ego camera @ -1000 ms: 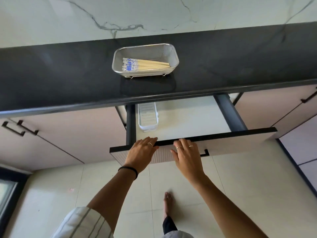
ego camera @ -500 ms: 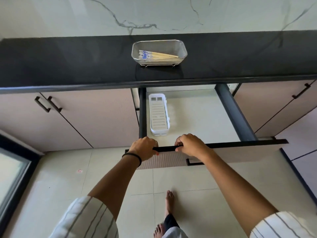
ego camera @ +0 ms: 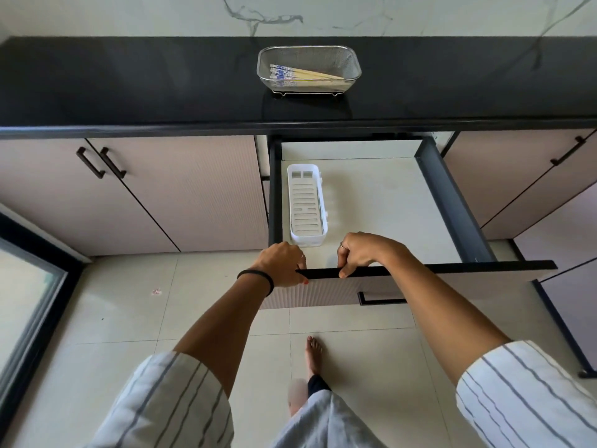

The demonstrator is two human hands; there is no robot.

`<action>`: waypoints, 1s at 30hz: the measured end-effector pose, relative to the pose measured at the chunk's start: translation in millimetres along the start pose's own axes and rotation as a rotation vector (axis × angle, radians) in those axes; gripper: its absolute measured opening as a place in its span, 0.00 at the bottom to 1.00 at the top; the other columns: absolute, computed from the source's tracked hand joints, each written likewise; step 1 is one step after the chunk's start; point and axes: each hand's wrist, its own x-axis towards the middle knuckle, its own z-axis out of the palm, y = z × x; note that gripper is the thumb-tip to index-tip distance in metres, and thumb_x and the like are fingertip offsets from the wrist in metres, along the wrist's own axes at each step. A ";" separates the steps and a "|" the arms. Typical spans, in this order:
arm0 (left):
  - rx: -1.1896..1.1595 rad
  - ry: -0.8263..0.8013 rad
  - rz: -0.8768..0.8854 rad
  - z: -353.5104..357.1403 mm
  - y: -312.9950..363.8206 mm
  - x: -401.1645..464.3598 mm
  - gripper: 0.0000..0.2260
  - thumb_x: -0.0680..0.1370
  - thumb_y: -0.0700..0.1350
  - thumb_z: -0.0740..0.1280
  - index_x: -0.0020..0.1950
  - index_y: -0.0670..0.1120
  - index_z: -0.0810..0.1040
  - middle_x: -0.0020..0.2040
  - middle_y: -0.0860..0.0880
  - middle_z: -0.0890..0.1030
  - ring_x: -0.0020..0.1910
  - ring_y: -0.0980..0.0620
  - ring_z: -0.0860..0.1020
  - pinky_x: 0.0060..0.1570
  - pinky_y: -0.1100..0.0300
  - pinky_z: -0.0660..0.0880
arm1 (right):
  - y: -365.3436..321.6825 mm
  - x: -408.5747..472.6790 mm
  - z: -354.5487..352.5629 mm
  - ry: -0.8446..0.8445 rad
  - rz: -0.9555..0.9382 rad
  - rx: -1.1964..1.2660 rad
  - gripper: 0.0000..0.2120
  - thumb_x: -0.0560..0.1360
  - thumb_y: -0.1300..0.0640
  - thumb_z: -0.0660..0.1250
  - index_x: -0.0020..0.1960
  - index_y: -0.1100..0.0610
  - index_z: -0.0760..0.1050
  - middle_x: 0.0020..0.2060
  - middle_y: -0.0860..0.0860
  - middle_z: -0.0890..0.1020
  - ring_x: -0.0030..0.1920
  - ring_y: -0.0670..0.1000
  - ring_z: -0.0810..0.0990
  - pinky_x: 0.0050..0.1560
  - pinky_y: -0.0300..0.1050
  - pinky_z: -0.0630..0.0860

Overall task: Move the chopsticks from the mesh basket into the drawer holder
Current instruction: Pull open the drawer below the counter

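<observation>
Chopsticks lie up and away from both my hands

My left hand (ego camera: 283, 265) and right hand (ego camera: 360, 253) grip the drawer front (ego camera: 452, 278); chopsticks (ego camera: 302, 75) rest crosswise in the mesh basket (ego camera: 350, 59) at the surface's back edge (right hand nearer), holder (ego camera: 306, 205) lengthwise in the drawer.

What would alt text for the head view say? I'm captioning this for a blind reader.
Both hands, left hand and right hand, grip the top edge of an open drawer holding an empty white holder. On the black counter above, chopsticks lie in a mesh basket.
</observation>
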 end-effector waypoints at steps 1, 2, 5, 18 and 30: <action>0.000 0.004 -0.005 0.4 -0.1 0.2 0.16 0.75 0.55 0.71 0.60 0.48 0.81 0.54 0.49 0.83 0.53 0.50 0.80 0.55 0.55 0.78 | -1.0 0.6 -0.1 -0.003 0.004 -0.005 0.11 0.68 0.57 0.76 0.49 0.57 0.82 0.51 0.57 0.84 0.47 0.53 0.78 0.49 0.45 0.74; 0.001 0.007 -0.005 0.4 0.0 1.2 0.17 0.75 0.55 0.72 0.59 0.48 0.81 0.54 0.48 0.83 0.53 0.50 0.80 0.55 0.55 0.78 | -1.5 0.9 -0.9 -0.012 0.011 -0.008 0.11 0.68 0.57 0.76 0.49 0.57 0.82 0.50 0.57 0.84 0.46 0.53 0.77 0.48 0.44 0.73; 0.033 -0.013 0.016 -2.1 -1.9 7.0 0.18 0.74 0.57 0.72 0.57 0.47 0.82 0.52 0.49 0.83 0.49 0.52 0.78 0.54 0.57 0.77 | -0.3 4.4 -5.2 -0.051 0.036 0.020 0.08 0.68 0.55 0.76 0.46 0.55 0.82 0.43 0.53 0.82 0.45 0.52 0.78 0.47 0.43 0.76; -0.115 -0.052 -0.066 -25.8 -29.0 61.0 0.25 0.78 0.54 0.68 0.73 0.47 0.70 0.65 0.45 0.78 0.61 0.46 0.78 0.61 0.53 0.74 | 6.8 74.1 -17.1 0.240 0.169 0.233 0.14 0.75 0.52 0.64 0.56 0.60 0.74 0.58 0.59 0.79 0.54 0.58 0.78 0.53 0.47 0.74; 0.120 -0.085 -0.072 0.9 -68.0 119.9 0.35 0.80 0.59 0.63 0.80 0.54 0.48 0.81 0.50 0.43 0.80 0.49 0.42 0.76 0.44 0.43 | -1.4 170.1 -37.6 0.359 0.146 0.637 0.24 0.78 0.62 0.56 0.73 0.54 0.64 0.60 0.57 0.80 0.61 0.58 0.77 0.58 0.46 0.74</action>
